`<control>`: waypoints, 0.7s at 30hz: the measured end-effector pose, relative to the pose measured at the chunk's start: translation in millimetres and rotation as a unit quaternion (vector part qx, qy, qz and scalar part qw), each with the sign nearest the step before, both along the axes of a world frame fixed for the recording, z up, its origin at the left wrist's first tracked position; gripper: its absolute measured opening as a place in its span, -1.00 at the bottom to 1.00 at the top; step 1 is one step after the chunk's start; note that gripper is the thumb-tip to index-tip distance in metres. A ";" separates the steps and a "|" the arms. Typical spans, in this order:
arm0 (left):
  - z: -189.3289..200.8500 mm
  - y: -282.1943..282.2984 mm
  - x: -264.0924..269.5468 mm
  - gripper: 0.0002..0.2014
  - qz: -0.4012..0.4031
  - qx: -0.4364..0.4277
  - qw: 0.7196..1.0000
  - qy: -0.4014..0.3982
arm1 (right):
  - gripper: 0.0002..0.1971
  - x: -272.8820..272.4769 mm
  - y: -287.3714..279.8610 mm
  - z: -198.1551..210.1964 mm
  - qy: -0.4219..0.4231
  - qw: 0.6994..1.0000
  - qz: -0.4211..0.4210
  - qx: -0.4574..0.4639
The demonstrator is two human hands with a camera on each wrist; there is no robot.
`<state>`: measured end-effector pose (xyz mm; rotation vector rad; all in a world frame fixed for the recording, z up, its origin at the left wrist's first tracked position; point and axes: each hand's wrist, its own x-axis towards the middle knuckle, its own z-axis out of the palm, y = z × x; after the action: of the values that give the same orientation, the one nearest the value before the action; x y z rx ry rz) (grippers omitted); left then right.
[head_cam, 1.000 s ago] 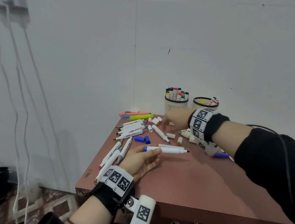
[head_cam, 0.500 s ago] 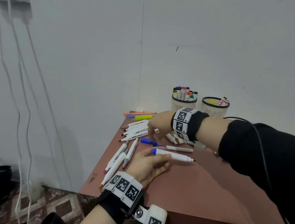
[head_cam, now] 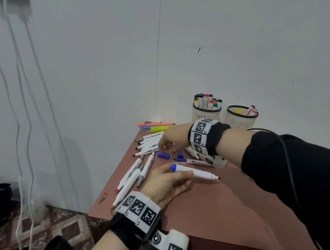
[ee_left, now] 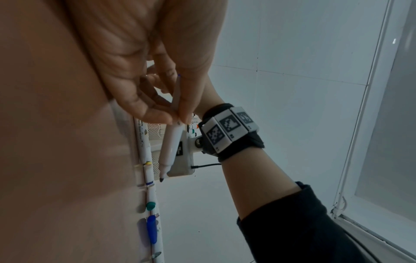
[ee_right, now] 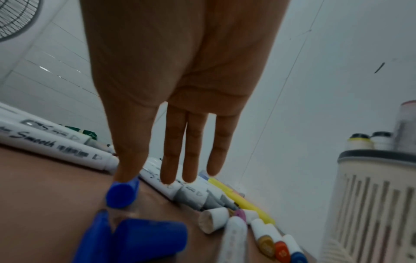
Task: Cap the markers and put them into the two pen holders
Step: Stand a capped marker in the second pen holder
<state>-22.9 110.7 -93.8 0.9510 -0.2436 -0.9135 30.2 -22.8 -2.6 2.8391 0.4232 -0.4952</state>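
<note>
capping step in hand: left hand (head_cam: 165,183) pinches an uncapped blue marker (head_cam: 195,172) above the worktop (head_cam: 222,209), right hand (head_cam: 170,140), fingers straight, touches a loose blue cap (head_cam: 163,155); next, pinch and lift it to the tip.

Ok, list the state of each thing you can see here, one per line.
left hand: pinches the white marker
white marker: uncapped, held level above the table
right hand: fingers straight, fingertip touches the blue cap
blue cap: loose, lying on the table
left pen holder: upright, many capped markers
right pen holder: upright, few markers
</note>
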 end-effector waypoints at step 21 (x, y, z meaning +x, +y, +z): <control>-3.7 -2.7 3.3 -0.81 0.000 0.008 1.000 0.001 | -0.85 -52.9 -19.6 24.5 -0.093 0.993 -0.057 0.056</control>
<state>-19.7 108.1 -97.4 0.9651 -0.2348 -0.9177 -22.7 -42.4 21.9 2.9945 0.2639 -0.2305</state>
